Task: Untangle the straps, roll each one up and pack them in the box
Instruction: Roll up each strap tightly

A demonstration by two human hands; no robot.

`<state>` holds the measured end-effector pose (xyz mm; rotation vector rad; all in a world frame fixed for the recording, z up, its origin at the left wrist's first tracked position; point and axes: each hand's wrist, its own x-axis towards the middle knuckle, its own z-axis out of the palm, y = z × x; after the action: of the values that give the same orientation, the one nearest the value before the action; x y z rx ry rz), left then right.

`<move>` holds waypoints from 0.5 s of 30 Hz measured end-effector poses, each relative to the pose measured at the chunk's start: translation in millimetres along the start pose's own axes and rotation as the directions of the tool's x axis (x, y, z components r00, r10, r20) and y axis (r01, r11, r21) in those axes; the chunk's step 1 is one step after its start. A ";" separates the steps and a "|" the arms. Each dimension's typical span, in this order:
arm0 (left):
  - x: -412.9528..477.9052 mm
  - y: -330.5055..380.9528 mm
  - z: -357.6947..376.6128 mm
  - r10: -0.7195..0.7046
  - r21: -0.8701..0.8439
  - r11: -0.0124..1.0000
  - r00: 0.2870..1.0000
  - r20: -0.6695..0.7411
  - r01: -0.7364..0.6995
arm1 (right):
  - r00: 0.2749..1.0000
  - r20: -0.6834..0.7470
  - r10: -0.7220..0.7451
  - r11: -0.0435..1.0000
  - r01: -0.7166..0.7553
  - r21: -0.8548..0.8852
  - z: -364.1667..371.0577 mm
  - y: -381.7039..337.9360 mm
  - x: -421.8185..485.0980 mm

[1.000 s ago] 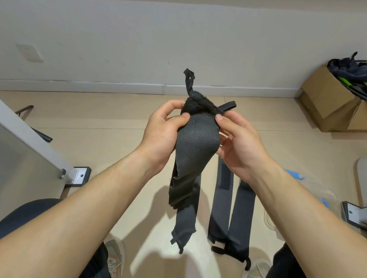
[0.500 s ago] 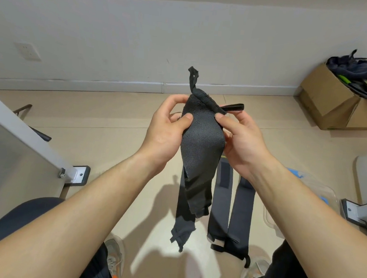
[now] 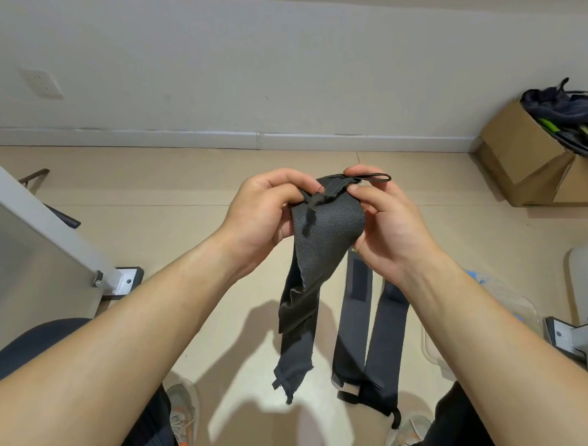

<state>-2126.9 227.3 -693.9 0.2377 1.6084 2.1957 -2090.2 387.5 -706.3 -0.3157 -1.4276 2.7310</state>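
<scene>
I hold a black mesh strap up in front of me by its top end. My left hand pinches the left corner and my right hand pinches the right corner, where a thin loop sticks out to the right. The strap's top is folded over toward me and the rest hangs down between my knees. Two more dark straps lie side by side on the floor below my right wrist. A clear plastic box sits on the floor at the right, partly hidden by my right forearm.
A cardboard box with dark bags in it stands at the back right by the wall. A grey table edge and its metal foot are on the left. White furniture with a metal foot is at the right edge. My shoes show below.
The strap's top end, which stuck upward, has been folded down toward me. Both hands have dropped a little and come closer together at the strap's top.
</scene>
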 end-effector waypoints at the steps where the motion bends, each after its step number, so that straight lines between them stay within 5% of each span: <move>1: 0.5 0.5 -0.9 0.003 0.017 1.000 1.000 0.003 -0.003 | 1.000 -0.007 -0.008 1.000 0.008 -0.017 0.3 0.5 0.0; 8: 2.3 -8.6 -4.4 0.102 0.315 0.945 0.994 -0.037 -0.086 | 0.997 -0.041 -0.063 0.980 0.054 -0.190 0.7 0.8 -1.5; 15: 5.3 -10.8 -8.1 -0.044 0.213 0.974 0.991 -0.127 0.071 | 0.998 0.030 -0.050 0.959 0.056 -0.277 0.4 0.0 -2.3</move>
<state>-2132.3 225.2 -707.2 0.1191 1.9002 2.0252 -2088.0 386.9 -705.8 -0.2524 -1.7999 2.4983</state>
